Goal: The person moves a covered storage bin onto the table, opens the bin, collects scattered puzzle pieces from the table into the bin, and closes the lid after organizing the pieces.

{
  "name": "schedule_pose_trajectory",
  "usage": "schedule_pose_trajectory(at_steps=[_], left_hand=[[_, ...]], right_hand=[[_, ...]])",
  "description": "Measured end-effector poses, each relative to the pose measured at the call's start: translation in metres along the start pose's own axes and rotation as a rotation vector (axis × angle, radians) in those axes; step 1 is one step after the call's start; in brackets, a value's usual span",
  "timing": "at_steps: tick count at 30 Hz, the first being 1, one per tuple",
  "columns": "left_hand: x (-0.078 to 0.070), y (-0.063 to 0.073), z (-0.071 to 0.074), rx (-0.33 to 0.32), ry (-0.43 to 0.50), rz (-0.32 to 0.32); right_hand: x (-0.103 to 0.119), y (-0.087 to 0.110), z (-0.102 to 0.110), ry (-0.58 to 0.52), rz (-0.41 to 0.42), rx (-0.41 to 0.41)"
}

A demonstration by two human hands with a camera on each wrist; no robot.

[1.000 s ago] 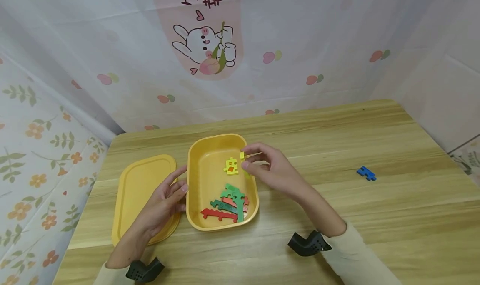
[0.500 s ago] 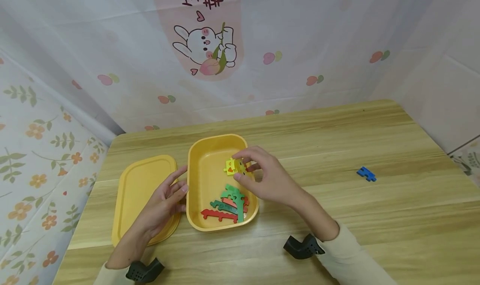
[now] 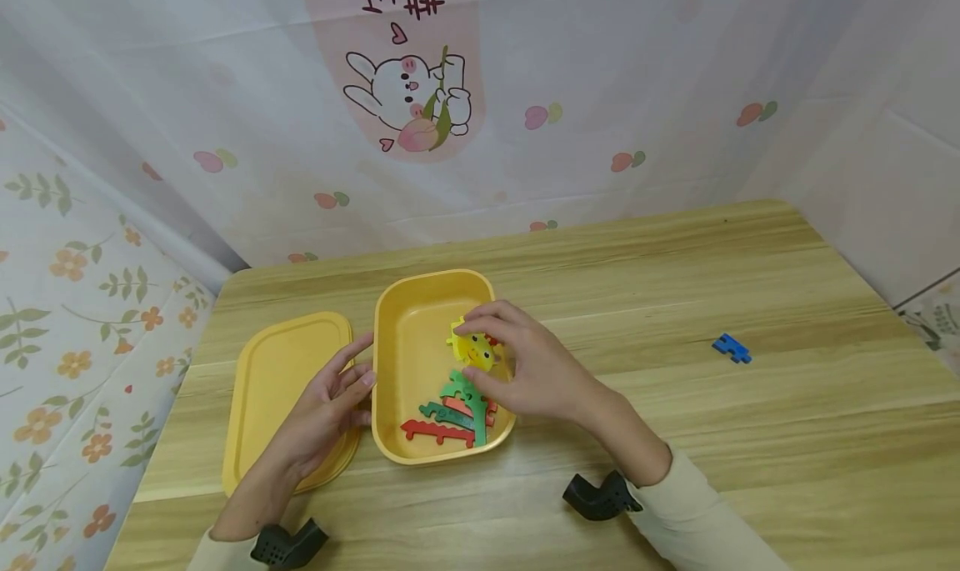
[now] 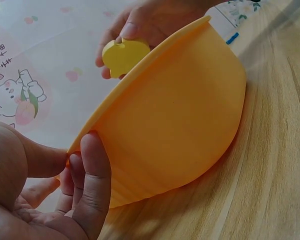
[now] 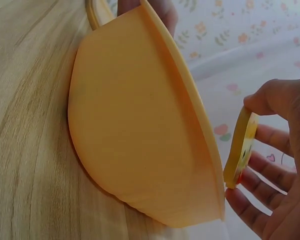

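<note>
My right hand (image 3: 536, 354) holds a thick yellow puzzle piece with a printed animal face (image 3: 476, 351) over the right side of a yellow plastic box (image 3: 405, 338). In the right wrist view, the thumb and fingertips pinch the puzzle piece (image 5: 238, 147) by its edges, just beyond the box rim. My left hand (image 3: 330, 404) is at the box's left side; the left wrist view has its thumb and fingers (image 4: 96, 155) pinching the rim. Inside the box lie a green puzzle piece (image 3: 477, 413), a dark green one, a red one (image 3: 437, 431) and another yellow one, partly covered by the held piece.
The box's yellow lid (image 3: 277, 388) lies flat on the wooden table (image 3: 622, 288), left of the box and partly behind my left hand. Far to the right sits a blue puzzle piece (image 3: 732, 348). A printed curtain (image 3: 585, 71) hangs along the table's back edge.
My right hand has moved left and slightly down from the box's right rim to over its inside, turning the yellow piece so its face shows. The left hand and box have stayed put.
</note>
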State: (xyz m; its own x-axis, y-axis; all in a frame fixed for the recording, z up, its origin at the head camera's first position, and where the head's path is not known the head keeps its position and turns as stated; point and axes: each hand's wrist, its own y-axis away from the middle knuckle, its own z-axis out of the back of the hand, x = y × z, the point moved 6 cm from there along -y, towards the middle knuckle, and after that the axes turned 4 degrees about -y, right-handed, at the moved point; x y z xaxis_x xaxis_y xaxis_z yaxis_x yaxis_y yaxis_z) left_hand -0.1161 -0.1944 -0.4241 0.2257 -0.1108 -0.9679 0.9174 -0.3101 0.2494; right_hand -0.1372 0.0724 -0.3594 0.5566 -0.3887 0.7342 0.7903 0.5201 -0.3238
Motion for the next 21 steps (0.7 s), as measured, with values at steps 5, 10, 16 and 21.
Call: schedule_pose_trajectory(at_steps=[5, 10, 16, 21], left_hand=[[0.000, 0.001, 0.000, -0.007, -0.001, 0.008], [0.000, 0.001, 0.001, -0.008, 0.001, 0.004], [0.000, 0.001, 0.001, -0.013, -0.003, 0.004], [-0.001, 0.001, 0.000, -0.008, -0.003, -0.001]], right_hand=[[0.000, 0.000, -0.001, 0.023, 0.007, 0.007], [-0.001, -0.001, 0.000, 0.029, -0.004, 0.004], [-0.001, -0.001, 0.004, -0.012, -0.013, 0.008], [-0.003, 0.001, 0.012, -0.044, -0.029, -0.017]])
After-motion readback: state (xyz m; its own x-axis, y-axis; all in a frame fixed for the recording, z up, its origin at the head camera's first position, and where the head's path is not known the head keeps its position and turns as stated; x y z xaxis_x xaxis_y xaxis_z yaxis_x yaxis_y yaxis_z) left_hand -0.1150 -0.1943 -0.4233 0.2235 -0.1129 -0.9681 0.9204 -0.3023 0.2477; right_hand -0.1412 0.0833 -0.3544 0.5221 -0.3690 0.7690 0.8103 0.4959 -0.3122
